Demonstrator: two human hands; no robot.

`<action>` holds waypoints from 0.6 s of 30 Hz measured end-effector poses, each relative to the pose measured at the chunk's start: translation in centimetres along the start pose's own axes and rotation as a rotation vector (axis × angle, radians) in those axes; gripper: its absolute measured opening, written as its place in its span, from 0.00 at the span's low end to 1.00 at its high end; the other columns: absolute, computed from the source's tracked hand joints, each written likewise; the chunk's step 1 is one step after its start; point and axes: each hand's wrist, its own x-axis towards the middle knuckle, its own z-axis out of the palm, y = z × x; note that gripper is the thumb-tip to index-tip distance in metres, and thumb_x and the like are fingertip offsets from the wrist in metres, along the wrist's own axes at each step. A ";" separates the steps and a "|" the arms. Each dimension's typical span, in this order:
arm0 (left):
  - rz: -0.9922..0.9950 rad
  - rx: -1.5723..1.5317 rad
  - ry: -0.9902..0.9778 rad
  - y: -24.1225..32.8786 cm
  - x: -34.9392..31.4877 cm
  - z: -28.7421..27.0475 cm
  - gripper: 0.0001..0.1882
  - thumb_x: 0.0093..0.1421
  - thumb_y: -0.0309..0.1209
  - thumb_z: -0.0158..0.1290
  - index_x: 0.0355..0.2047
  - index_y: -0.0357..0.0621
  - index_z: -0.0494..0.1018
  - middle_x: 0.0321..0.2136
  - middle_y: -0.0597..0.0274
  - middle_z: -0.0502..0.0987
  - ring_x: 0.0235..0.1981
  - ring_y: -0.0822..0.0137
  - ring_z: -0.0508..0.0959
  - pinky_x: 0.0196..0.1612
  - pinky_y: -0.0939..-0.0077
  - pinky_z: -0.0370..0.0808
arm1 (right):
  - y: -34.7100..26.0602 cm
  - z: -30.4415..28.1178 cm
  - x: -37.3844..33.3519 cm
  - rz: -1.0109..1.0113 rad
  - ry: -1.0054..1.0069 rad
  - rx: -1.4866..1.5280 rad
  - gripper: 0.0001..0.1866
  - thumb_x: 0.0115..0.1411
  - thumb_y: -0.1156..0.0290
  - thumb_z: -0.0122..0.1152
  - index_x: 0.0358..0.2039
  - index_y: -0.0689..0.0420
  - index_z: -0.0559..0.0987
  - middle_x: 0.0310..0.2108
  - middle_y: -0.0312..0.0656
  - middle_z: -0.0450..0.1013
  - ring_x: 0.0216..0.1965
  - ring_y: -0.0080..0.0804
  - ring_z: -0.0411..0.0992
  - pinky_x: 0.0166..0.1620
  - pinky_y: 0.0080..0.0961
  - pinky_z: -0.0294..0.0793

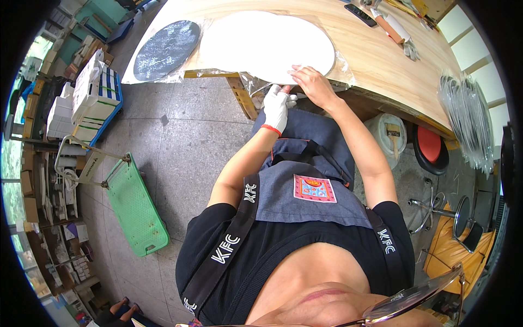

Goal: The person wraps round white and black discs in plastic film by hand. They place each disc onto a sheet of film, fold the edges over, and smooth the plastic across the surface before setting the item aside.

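A large white rounded board (pixel 267 46) lies on clear plastic film at the near edge of the wooden table, slightly overhanging it. My left hand (pixel 277 106), in a white glove with a red cuff and a bare fingertip showing, is closed at the board's near rim. Beside it, my bare right hand (pixel 313 86) rests its outstretched fingers on top of the board near the same rim. What lies under the rim between the hands is hidden. To the left on the table is a dark grey oval piece (pixel 166 50) with whitish smears.
The wooden tabletop (pixel 376 60) carries a phone (pixel 360 15), a brown roll (pixel 391 28) and a glove (pixel 411 50). Wire-like hoops (pixel 466 117) hang at the right. Below stand a bucket with a brush (pixel 393 139) and a red-seated stool (pixel 429 144). A green trolley (pixel 136 204) stands left.
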 end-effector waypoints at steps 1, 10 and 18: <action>0.001 -0.002 -0.002 0.0 0.0 0.0 0.07 0.62 0.30 0.56 0.38 0.42 0.71 0.28 0.67 0.74 0.23 0.74 0.74 0.25 0.83 0.73 | 0.1 0.1 0.0 -0.006 0.017 0.004 0.14 0.64 0.70 0.53 0.47 0.60 0.79 0.51 0.47 0.75 0.54 0.40 0.70 0.58 0.34 0.69; 0.004 0.022 -0.005 -0.1 0.1 -0.2 0.07 0.63 0.30 0.56 0.39 0.43 0.71 0.29 0.67 0.74 0.23 0.75 0.74 0.25 0.83 0.73 | 0.1 0.1 0.0 0.001 -0.006 -0.003 0.14 0.63 0.71 0.54 0.48 0.58 0.79 0.52 0.46 0.74 0.55 0.39 0.70 0.58 0.33 0.69; 0.004 0.018 -0.011 0.0 0.0 -0.1 0.10 0.63 0.29 0.55 0.44 0.43 0.73 0.30 0.69 0.75 0.23 0.76 0.74 0.26 0.84 0.73 | 0.1 0.1 -0.1 0.006 -0.008 -0.006 0.15 0.63 0.71 0.54 0.49 0.58 0.79 0.52 0.45 0.74 0.54 0.39 0.70 0.57 0.33 0.69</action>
